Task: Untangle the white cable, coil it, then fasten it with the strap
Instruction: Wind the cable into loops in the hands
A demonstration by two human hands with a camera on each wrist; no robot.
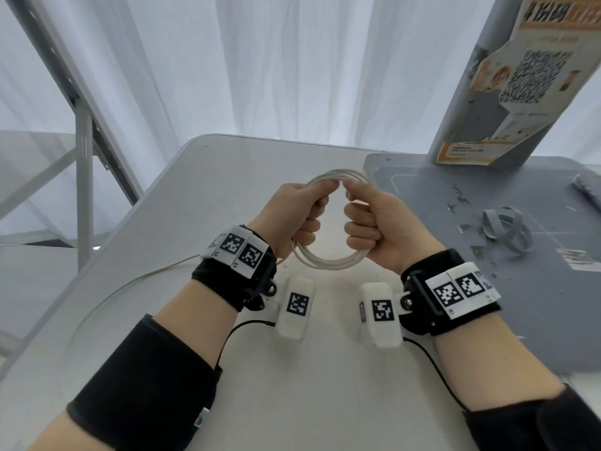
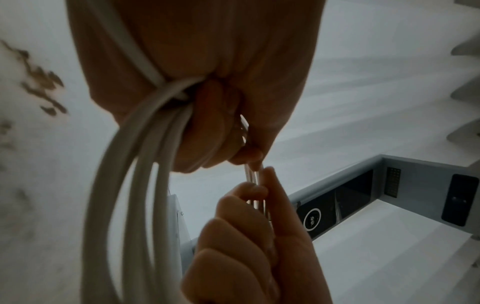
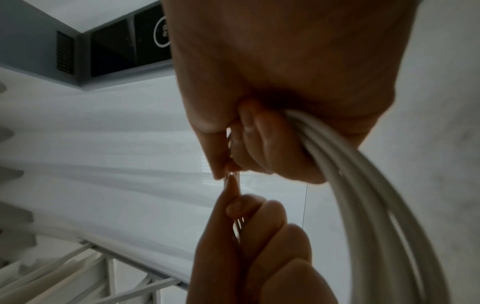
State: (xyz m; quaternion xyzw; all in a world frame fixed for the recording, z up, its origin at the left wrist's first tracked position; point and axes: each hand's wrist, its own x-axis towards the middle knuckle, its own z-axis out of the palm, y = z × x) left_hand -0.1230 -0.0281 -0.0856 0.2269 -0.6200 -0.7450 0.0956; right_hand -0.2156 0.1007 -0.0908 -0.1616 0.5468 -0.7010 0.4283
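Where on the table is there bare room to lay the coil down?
Bare white table lies left of the left hand, bordered by the loose cable tail. The strip between the forearms is also bare. The grey mat to the right is crowded near the strap and scraps.

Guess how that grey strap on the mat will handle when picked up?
Probably floppy: the grey strap lies in loose curled loops on the dark mat, not flat. Likely light, being a thin band. It may spring or untwist when lifted, since both hands are busy on the white cable.
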